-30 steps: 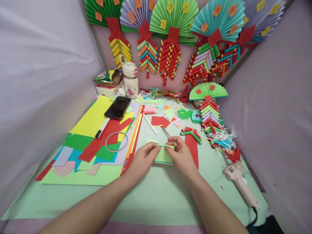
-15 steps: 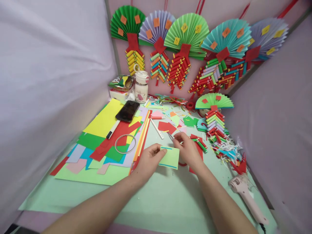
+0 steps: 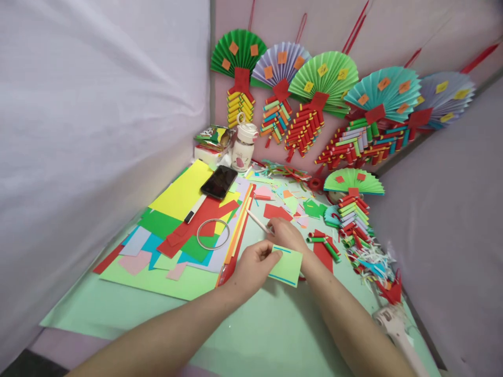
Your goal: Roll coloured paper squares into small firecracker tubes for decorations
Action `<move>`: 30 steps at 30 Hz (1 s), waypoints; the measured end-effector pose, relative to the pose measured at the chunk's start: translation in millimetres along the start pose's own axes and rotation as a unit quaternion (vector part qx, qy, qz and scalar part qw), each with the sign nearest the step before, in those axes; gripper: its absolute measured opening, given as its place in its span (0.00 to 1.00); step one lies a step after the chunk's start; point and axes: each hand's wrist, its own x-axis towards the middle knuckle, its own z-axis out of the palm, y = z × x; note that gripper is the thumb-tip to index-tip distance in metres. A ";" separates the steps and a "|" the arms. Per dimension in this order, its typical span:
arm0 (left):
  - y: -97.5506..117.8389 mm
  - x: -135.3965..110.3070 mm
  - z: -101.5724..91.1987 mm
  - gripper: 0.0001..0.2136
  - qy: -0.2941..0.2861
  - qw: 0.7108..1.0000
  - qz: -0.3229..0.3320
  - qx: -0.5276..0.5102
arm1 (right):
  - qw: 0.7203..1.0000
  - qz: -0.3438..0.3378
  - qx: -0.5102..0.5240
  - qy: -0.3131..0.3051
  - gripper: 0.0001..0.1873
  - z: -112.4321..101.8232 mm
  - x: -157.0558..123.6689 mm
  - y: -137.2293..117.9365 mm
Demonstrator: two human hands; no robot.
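Note:
My left hand [image 3: 255, 264] pinches a light green paper rectangle [image 3: 288, 269] with blue strips along two opposite edges. Beyond it, my right hand [image 3: 286, 234] reaches over the table, its fingers closed on the near end of a white pen [image 3: 258, 221]. The fingertips are partly hidden behind the hand. A bit of red handle [image 3: 302, 276] shows beside my right forearm, mostly covered by the paper and the arm. Just past the hand lies a red paper piece [image 3: 277, 211]. Red and green paper rolls [image 3: 325, 245] rest on red paper to its right.
Stacked coloured papers [image 3: 129, 280] lie left, bearing a phone [image 3: 219, 182], a marker [image 3: 195, 209] and a metal ring [image 3: 199, 235]. A bottle [image 3: 242, 149] stands behind. Pleated fans [image 3: 324, 78] with paper firecrackers hang on the wall. A glue gun [image 3: 396, 327] lies right.
The view has shifted, so most things appear farther right and lower. My right hand has moved forward and left to the white pen, which has turned slightly. My left hand still holds the green paper.

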 end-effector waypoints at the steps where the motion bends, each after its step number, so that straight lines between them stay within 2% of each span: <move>1: 0.1 -0.1 0.2 0.10 0.001 1.000 -0.001 0.000 | 1.000 -0.002 -0.006 0.008 0.12 -2.1 2.6 1.4; 6: 6.8 -1.1 -0.6 0.11 0.033 0.999 0.003 -0.004 | 0.997 -0.042 -0.040 0.057 0.13 -10.3 39.5 2.1; 10: 7.9 -0.8 -2.4 0.11 0.044 0.999 0.012 -0.022 | 0.993 -0.088 -0.054 0.058 0.12 -5.2 67.7 -2.7; 14: 4.6 0.2 -3.2 0.11 0.045 0.999 0.012 -0.023 | 0.991 -0.107 -0.060 0.053 0.13 6.2 80.2 -6.3; 18: 5.7 0.3 -3.1 0.11 0.053 0.998 0.007 -0.029 | 0.991 -0.100 -0.046 0.080 0.12 9.0 81.5 -5.3; 22: 6.9 1.5 -4.2 0.12 0.077 0.995 -0.018 -0.060 | 0.989 -0.068 -0.010 0.130 0.12 -0.8 64.1 5.1; 26: 2.9 5.3 -5.9 0.08 0.058 0.983 -0.078 -0.155 | 0.981 -0.028 0.057 0.181 0.10 -13.0 16.9 23.1; 28: 1.4 8.1 -6.7 0.06 0.046 0.967 -0.112 -0.226 | 0.958 -0.008 0.175 0.225 0.07 -16.1 -13.4 30.4; 30: 2.2 10.7 -7.5 0.07 0.043 0.945 -0.138 -0.294 | 0.938 0.012 0.250 0.239 0.06 -16.0 -41.6 34.5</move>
